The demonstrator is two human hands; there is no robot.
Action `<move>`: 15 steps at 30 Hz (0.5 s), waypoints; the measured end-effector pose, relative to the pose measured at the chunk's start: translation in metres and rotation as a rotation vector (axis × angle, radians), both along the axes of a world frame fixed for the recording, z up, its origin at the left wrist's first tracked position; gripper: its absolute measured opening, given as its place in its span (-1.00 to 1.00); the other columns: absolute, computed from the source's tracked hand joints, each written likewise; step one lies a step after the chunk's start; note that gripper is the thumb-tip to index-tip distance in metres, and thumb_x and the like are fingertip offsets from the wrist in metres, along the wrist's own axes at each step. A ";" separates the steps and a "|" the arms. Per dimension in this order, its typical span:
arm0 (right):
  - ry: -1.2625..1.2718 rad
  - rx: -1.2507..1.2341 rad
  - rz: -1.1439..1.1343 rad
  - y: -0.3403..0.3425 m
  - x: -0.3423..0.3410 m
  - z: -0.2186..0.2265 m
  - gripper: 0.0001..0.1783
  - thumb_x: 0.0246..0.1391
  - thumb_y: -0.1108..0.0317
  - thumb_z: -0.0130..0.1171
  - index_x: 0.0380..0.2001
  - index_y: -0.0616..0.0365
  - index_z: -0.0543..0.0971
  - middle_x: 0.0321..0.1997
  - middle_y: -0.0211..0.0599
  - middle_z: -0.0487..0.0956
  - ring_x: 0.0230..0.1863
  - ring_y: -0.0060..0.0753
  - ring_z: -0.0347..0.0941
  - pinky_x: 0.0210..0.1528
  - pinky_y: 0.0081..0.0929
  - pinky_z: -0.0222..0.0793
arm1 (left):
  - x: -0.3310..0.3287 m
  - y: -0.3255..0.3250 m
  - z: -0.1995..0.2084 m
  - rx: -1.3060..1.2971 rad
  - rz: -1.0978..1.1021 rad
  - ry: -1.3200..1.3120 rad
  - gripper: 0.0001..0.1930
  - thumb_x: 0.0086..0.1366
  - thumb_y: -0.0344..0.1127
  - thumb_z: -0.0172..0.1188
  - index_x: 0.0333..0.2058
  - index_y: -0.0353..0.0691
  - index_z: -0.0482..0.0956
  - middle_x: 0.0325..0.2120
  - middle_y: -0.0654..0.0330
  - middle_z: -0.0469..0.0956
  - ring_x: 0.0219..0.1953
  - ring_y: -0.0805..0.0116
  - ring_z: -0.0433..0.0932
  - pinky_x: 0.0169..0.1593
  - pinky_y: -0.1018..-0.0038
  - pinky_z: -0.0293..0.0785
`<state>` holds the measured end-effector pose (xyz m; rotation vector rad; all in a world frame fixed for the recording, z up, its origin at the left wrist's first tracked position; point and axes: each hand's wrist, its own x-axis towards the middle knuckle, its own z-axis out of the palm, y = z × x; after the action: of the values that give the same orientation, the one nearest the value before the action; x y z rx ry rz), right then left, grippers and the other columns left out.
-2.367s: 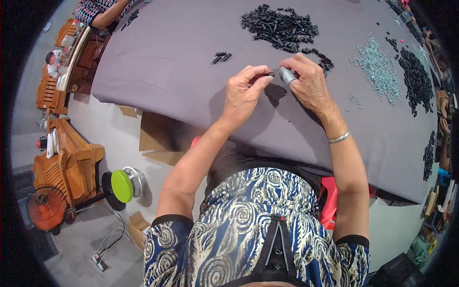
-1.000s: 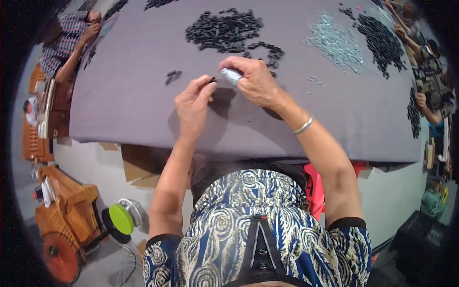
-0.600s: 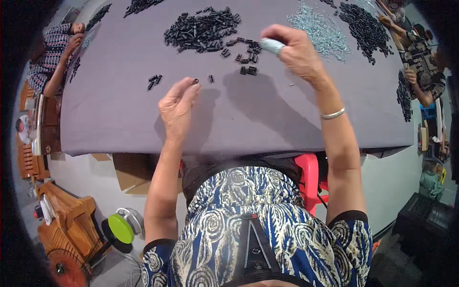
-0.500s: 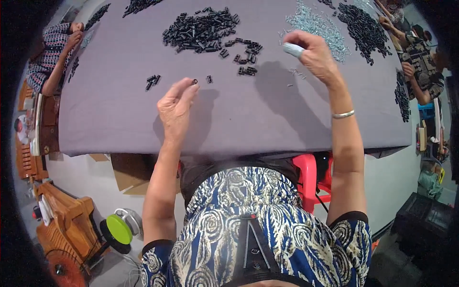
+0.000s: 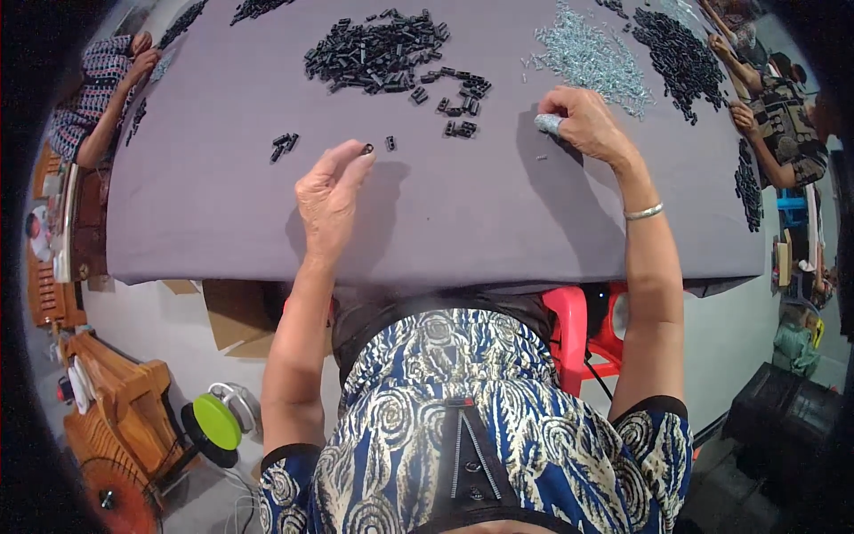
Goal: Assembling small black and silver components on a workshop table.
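Note:
My left hand (image 5: 331, 198) pinches a small black tubular part (image 5: 368, 149) between thumb and fingertips, above the cloth. Just beyond it lies a single loose black part (image 5: 390, 142). My right hand (image 5: 584, 127) is low over the table, its fingers bent together at the near edge of a pile of small silvery pins (image 5: 587, 58). A pale covering (image 5: 548, 123) wraps one of its digits. Whatever sits between those fingertips is hidden. One loose pin (image 5: 541, 157) rests near that hand.
A large heap of black parts (image 5: 374, 49) lies at the far middle, with scattered ones (image 5: 461, 107) before it. A small group (image 5: 284, 146) is at left. More black parts (image 5: 678, 67) lie far right. People sit at both sides of the grey cloth-covered table (image 5: 205, 214).
My right hand has come down toward the table, from raised in front of the silvery pile to beside the loose pins. The left hand stays nearly where it was, with the black part.

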<state>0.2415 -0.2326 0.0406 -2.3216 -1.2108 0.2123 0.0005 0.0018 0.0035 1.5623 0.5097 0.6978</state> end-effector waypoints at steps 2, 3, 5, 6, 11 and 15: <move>0.007 -0.025 -0.017 0.004 -0.001 0.002 -0.87 -0.09 0.42 0.19 -0.45 0.25 0.54 -0.56 -0.27 0.50 -0.52 -0.39 0.38 -0.41 -0.43 0.31 | -0.001 0.001 -0.002 -0.017 -0.013 -0.017 -0.81 0.16 -0.45 0.26 -0.23 -0.32 0.60 -0.51 0.33 0.51 -0.48 0.63 0.41 -0.43 0.70 0.31; 0.013 -0.049 -0.040 0.005 -0.001 0.004 -0.88 -0.09 0.42 0.17 -0.46 0.25 0.54 -0.58 -0.26 0.50 -0.53 -0.38 0.38 -0.41 -0.42 0.31 | 0.000 0.001 -0.003 -0.034 -0.031 -0.036 -0.82 0.17 -0.45 0.26 -0.23 -0.32 0.60 -0.51 0.33 0.51 -0.48 0.63 0.41 -0.43 0.70 0.31; 0.001 -0.009 -0.026 0.006 0.001 0.000 -0.88 -0.08 0.42 0.17 -0.46 0.26 0.54 -0.58 -0.26 0.50 -0.54 -0.37 0.38 -0.42 -0.41 0.31 | -0.001 0.000 0.000 -0.015 -0.016 -0.018 -0.82 0.17 -0.45 0.26 -0.23 -0.32 0.60 -0.51 0.34 0.51 -0.48 0.64 0.41 -0.43 0.70 0.31; -0.009 0.031 -0.019 0.004 0.003 -0.003 -0.87 -0.08 0.41 0.17 -0.46 0.26 0.54 -0.58 -0.26 0.51 -0.55 -0.37 0.37 -0.43 -0.41 0.31 | -0.001 0.000 0.000 0.003 -0.008 0.001 -0.83 0.17 -0.45 0.25 -0.23 -0.31 0.61 -0.52 0.34 0.50 -0.49 0.64 0.40 -0.43 0.70 0.31; 0.019 0.184 -0.113 0.004 0.009 -0.004 -0.88 -0.01 0.44 0.13 -0.40 0.26 0.55 -0.57 -0.36 0.51 -0.53 -0.56 0.35 -0.45 -0.52 0.29 | 0.001 0.000 0.000 0.018 0.022 -0.004 -0.84 0.17 -0.46 0.25 -0.24 -0.30 0.61 -0.53 0.36 0.50 -0.49 0.66 0.39 -0.43 0.71 0.31; 0.148 0.163 -0.123 -0.004 0.015 -0.003 -0.88 0.00 0.42 0.15 -0.40 0.25 0.56 -0.57 -0.48 0.47 -0.50 -0.69 0.30 -0.47 -0.59 0.25 | 0.002 -0.001 0.000 0.041 0.011 -0.002 -0.84 0.17 -0.45 0.25 -0.25 -0.29 0.61 -0.53 0.38 0.49 -0.49 0.67 0.38 -0.43 0.71 0.31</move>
<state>0.2566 -0.2362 0.0374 -2.1879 -0.9733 0.2291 0.0024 0.0010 0.0034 1.5976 0.5059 0.7224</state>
